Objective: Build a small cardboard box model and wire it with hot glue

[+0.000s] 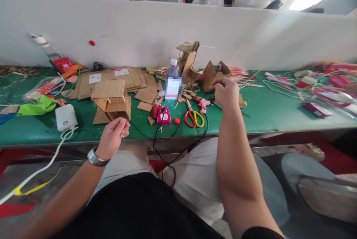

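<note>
My left hand (113,134), with a watch at the wrist, is pinched shut on a thin black cord (142,133) at the table's front edge. Just behind it stands a small box-shaped cardboard model (111,99). My right hand (227,92) is raised over the table with its fingers closed; what they hold, if anything, is hidden. Close to that hand are a folded brown cardboard piece (209,77) and a pink glue gun (204,105). Black cord loops hang over my lap. Scissors (194,118) with red and yellow handles lie between my hands.
A capped bottle (173,67), a lit phone screen (173,88) and a taller cardboard model (187,60) stand at the back. A magenta box (163,115) and a red ball (177,121) lie in front. At left is a white power block (66,117) with a white cable.
</note>
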Available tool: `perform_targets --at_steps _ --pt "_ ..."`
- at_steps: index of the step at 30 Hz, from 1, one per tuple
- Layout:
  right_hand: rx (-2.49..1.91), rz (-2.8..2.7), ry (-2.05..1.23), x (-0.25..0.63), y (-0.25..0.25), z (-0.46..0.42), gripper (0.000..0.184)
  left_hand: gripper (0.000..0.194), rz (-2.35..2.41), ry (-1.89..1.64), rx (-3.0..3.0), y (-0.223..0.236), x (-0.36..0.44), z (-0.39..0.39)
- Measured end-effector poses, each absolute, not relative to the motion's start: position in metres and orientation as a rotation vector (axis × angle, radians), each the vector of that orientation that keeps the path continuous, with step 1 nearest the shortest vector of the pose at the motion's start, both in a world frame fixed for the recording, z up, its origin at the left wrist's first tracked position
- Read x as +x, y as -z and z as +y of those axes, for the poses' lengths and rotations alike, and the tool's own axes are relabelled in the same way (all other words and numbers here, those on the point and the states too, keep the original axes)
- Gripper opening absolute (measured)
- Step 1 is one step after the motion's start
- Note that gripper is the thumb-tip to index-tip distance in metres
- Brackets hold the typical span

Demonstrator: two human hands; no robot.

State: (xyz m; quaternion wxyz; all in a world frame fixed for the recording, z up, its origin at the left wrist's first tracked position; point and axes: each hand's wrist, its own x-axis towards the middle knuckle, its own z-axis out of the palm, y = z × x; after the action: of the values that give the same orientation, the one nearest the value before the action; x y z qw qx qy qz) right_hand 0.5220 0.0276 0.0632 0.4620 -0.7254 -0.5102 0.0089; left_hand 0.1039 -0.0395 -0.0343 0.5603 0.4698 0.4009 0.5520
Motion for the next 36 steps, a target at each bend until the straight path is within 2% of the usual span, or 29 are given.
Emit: perform_targets --at_steps 4,7,11,14,19,23,27,31,36 --pt "-2.025 -1.259 0.068 0.550 -0.058 0.026 0.028 0.036 0.951 -1.238 1.332 0.032 0.117 -0.041" --pt "-2.162 -1.065 0.250 0.569 -0.058 0.020 0.028 0.030 0.965 -1.216 1.543 0.026 0.124 -0.046" --pt "-2.029 -1.119 0.373 0.555 -0.058 0.016 0.024 0.022 0.998 -1.287 1.834 0.018 0.129 -0.051" --pt "-1.656 -1.414 -0.008 0.502 -0.054 0.009 0.025 0.018 1.070 -1.282 2.007 0.014 0.134 -0.053" --pt "-0.946 -1.660 -1.151 0.385 -0.028 -0.031 0.052 0.015 1.068 -1.269 2.098 0.005 0.145 -0.059" --pt "-0.813 -1.482 -1.712 0.342 -0.007 -0.060 0.066 0.016 1.008 -1.315 1.974 -0.001 0.148 -0.066" --pt "-0.775 -1.318 -1.869 0.340 0.000 -0.061 0.062 0.019 0.933 -1.384 1.702 0.005 0.144 -0.071" --pt "-0.834 -1.438 -1.765 0.345 -0.003 -0.054 0.054 0.014 0.936 -1.399 1.412 0.015 0.141 -0.071" --pt "-0.891 -1.501 -1.623 0.344 -0.003 -0.053 0.053 0.024 0.821 -1.386 1.099 0.010 0.144 -0.069"
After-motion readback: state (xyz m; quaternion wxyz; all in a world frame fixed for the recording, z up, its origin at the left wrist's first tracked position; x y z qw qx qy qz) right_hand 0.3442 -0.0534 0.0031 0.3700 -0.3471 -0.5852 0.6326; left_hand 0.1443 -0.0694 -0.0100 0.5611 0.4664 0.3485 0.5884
